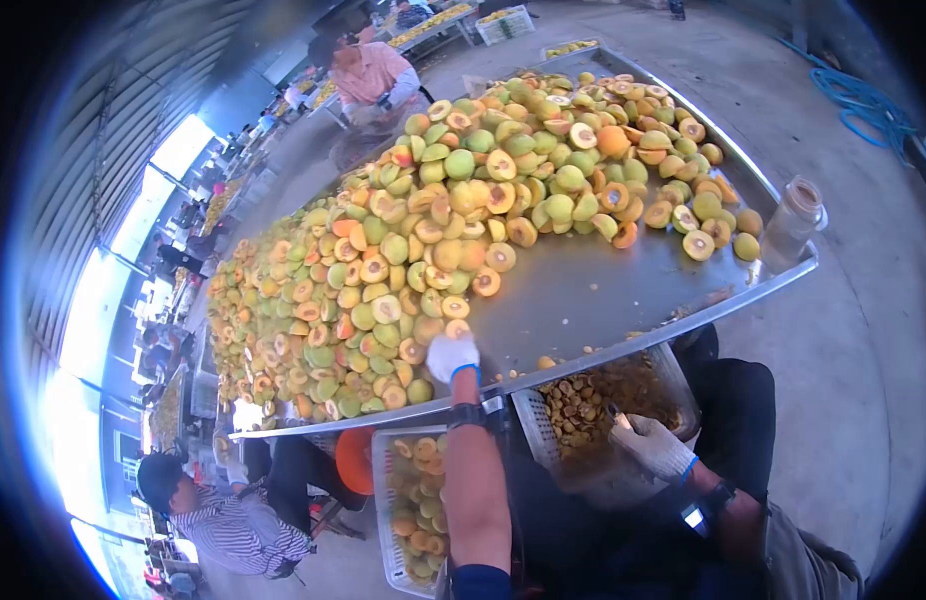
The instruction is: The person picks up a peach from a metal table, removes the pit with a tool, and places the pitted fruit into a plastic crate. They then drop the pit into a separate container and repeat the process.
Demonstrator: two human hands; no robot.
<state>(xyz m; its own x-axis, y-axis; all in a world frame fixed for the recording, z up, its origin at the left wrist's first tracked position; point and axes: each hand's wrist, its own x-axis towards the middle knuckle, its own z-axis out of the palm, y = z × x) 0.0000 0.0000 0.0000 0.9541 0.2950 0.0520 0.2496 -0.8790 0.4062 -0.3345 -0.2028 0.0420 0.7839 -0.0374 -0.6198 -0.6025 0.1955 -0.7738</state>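
Fingers of the left hand (453,358), white-gloved with a blue cuff edge, are set against the near edge of the fruit pile (387,308); a halved fruit (457,328) is seen just at their tips. Whether they are clamped on it or merely laid beside it cannot be told. Fingers of the right hand (655,446), likewise gloved, are held over a pale bin (533,424) below the table edge; a small dark item (613,410) is seen at their tips, its nature and the grip upon it not to be made out.

Item: metal table (583,290), raised rim, by which the pile is borne; yellow, green and orange fruits, many halved, are heaped across its far and left parts.
Item: small brown pieces (575,408), contained in the pale bin.
Item: white crate (381,500), placed left of the left forearm, filled with fruit halves (419,500).
Item: orange basin (354,460), placed beside the crate.
Item: clear jar (791,222), stood at the table's right corner.
Item: blue hose (868,110), coiled on the floor.
Persons: one in a striped shirt (245,530) is seated at left; one in a pink shirt (368,74) is seen beyond the pile.
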